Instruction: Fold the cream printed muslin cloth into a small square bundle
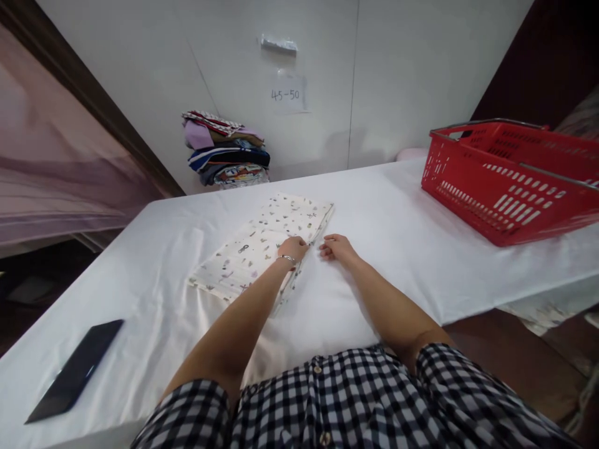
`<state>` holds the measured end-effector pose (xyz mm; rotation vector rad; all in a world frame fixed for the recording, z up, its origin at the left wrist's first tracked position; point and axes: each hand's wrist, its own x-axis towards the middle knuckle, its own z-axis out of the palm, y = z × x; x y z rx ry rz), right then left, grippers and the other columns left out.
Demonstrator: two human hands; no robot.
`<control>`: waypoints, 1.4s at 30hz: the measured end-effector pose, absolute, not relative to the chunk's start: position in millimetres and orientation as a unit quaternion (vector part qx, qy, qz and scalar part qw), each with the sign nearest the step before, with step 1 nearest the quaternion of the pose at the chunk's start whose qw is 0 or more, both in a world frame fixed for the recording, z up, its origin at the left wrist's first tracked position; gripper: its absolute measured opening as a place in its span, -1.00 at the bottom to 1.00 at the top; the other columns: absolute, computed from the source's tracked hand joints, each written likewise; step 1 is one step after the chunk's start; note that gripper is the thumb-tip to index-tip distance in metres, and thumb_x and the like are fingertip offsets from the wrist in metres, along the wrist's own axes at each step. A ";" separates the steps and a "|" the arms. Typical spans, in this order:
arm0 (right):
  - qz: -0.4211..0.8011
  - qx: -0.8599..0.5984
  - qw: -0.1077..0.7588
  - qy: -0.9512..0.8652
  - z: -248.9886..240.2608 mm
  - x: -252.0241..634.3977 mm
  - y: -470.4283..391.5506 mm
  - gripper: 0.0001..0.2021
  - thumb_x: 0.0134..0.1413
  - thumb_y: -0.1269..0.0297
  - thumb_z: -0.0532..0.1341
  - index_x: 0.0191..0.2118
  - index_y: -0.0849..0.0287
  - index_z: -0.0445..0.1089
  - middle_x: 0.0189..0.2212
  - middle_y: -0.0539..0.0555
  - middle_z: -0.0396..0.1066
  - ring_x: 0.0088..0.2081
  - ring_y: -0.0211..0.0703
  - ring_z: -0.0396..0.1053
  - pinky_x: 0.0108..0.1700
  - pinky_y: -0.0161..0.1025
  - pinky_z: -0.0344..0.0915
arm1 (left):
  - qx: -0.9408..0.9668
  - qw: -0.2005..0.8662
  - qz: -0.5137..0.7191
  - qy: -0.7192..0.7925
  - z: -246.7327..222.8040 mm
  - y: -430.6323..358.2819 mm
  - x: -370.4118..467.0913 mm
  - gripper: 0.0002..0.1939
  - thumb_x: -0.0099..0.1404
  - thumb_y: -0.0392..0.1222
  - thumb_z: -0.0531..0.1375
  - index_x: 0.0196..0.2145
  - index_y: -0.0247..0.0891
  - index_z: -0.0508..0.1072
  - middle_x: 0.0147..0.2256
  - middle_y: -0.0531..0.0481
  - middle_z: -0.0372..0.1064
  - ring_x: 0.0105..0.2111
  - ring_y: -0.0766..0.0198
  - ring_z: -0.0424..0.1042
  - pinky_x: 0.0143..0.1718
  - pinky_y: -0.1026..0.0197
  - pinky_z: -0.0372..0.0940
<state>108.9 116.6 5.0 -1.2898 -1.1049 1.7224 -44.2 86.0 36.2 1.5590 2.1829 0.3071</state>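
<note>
A cream cloth (262, 240) with small printed figures lies folded flat on the white-covered table (384, 218). My left hand (294, 248), a bracelet at its wrist, rests at the cloth's right edge with its fingers pinched together on that edge. Just to the right, beyond the edge of the fabric, my right hand (336, 247) hovers low over the white cover. Its fingers are curled loosely and a little apart, with nothing visible between them.
A red plastic basket (510, 187) stands at the right of the table. Folded clothes (227, 149) are stacked by the wall behind. A dark flat phone-like object (75, 371) lies at the front left. A paper sign (287, 95) hangs on the wall.
</note>
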 end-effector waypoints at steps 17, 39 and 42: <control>0.597 -0.522 0.250 -0.556 7.8 88.3 132.2 -0.89 0.00 0.53 0.17 -0.50 0.27 0.32 -0.69 0.00 0.39 -0.74 -0.36 0.28 -0.68 -0.45 0.22 | 0.541 0.233 0.190 0.785 33.1 82.3 -49.5 -0.83 0.12 -0.09 0.13 -0.38 -0.20 0.45 -0.36 -0.03 0.47 -0.40 0.22 0.42 -0.47 0.26 0.29; 0.536 -0.598 0.167 -0.573 23.5 71.2 145.3 -0.85 -0.14 0.52 0.21 -0.63 0.27 0.32 -0.85 -0.05 0.22 -0.79 -0.37 0.15 -0.73 -0.45 0.01 | 0.625 0.038 0.084 0.775 29.1 94.1 -118.3 -0.49 0.30 0.03 -0.04 0.14 -0.20 0.24 0.21 -0.11 0.09 0.22 0.03 -0.01 0.20 -0.03 -0.07; 0.558 -0.596 0.182 -0.548 21.6 79.4 142.3 -0.84 -0.14 0.51 0.21 -0.62 0.25 0.28 -0.86 -0.10 0.18 -0.78 -0.39 0.15 -0.76 -0.46 -0.07 | 0.611 0.070 0.031 0.788 14.8 90.2 -138.5 -0.40 0.31 0.14 -0.14 0.24 -0.13 0.08 0.30 -0.04 -0.14 0.29 0.02 -0.21 0.23 -0.17 -0.25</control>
